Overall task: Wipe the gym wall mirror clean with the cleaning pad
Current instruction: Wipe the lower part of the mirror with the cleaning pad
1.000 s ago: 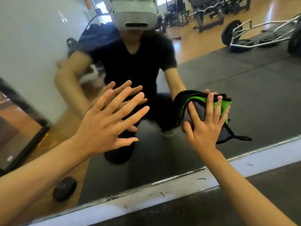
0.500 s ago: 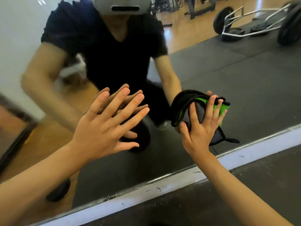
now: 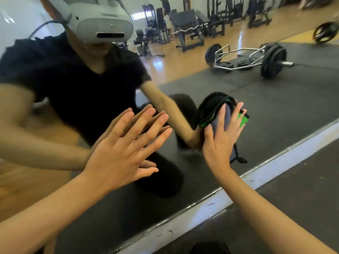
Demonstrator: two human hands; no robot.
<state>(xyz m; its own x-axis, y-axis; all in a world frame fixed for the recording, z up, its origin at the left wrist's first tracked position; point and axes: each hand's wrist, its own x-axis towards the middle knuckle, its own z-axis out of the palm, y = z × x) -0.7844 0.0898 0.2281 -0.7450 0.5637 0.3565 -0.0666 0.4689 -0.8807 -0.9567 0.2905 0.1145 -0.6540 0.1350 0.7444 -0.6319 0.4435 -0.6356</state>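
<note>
The wiping is under way low on the mirror [image 3: 275, 110]: the right hand [image 3: 219, 143], fingers straight, presses the cleaning pad [image 3: 220, 116] flat to the glass just above the white ledge [image 3: 275, 171]. The left hand [image 3: 119, 153] rests spread on the glass. Next, I'd say, a firm sweep sideways.

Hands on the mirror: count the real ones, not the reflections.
2. The left hand rests flat on the mirror with fingers spread, left of centre. The right hand presses the cleaning pad against the glass, further right.
</note>
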